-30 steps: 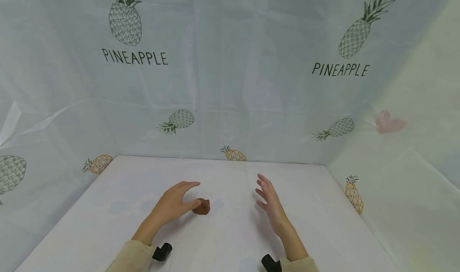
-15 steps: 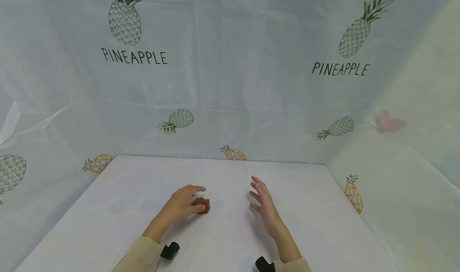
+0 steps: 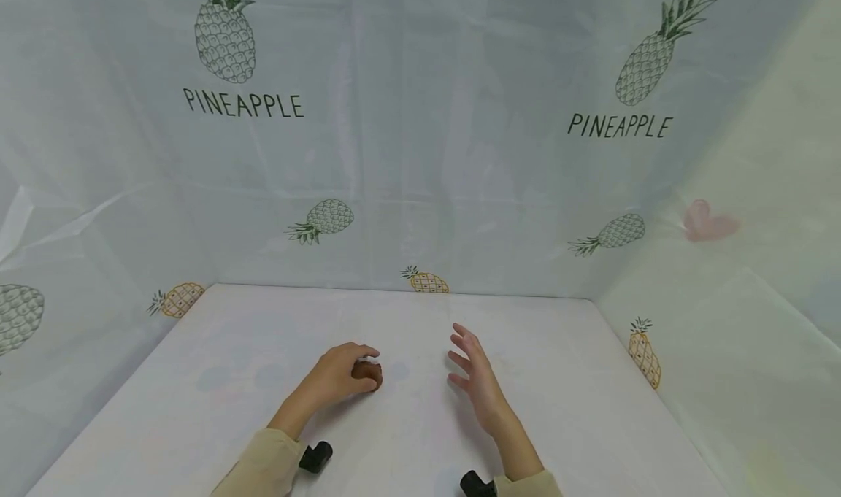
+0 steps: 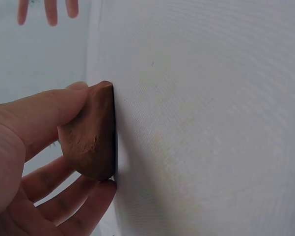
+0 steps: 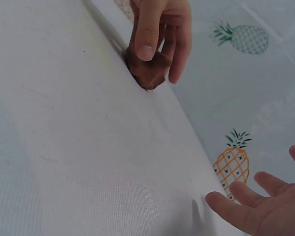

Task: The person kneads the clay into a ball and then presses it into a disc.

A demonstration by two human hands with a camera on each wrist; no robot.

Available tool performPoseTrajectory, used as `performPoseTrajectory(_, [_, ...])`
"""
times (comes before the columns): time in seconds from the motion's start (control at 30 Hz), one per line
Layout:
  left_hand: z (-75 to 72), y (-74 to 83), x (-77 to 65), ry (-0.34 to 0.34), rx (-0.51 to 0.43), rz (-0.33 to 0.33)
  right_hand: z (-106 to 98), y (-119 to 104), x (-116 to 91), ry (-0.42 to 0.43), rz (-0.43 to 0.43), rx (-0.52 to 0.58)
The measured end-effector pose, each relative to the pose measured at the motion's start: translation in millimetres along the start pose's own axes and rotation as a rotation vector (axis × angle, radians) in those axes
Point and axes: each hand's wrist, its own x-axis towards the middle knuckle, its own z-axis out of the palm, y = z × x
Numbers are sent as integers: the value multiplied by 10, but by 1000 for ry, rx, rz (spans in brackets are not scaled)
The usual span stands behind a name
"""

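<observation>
A reddish-brown lump that looks like clay [image 3: 369, 371] rests on the white table, left of centre. My left hand [image 3: 336, 375] grips it from the left side. In the left wrist view the thumb lies against the upper part of the lump [image 4: 91, 140], and the fingers curl round its far and lower side. The right wrist view shows the lump's uneven, dented front [image 5: 149, 73] below the left thumb. Some way to the right, my right hand [image 3: 479, 382] is held above the table, its fingers loosely spread and touching nothing.
Pale sheeting [image 3: 420, 154] printed with pineapples rises behind the table and along both sides. The white tabletop [image 3: 565, 380] spreads around both hands. Black wrist-worn devices sit at the left cuff [image 3: 315, 457] and right cuff [image 3: 477, 484].
My left hand has moved right, its thumb and fingers closing round the brown lump. My right hand has drifted left, still spread. The lump has stayed in nearly the same place.
</observation>
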Motion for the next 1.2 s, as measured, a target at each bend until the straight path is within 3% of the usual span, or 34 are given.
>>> performPoseTrajectory(0.43, [-7, -61, 3, 8, 18, 13, 5, 25, 2, -2, 5, 29])
performPoseTrajectory(0.97, [21, -28, 20, 75, 21, 30, -27, 60, 4, -4, 1, 48])
performPoseTrajectory(1.2, [-20, -69, 60, 131, -52, -40, -28, 54, -1, 2, 2, 48])
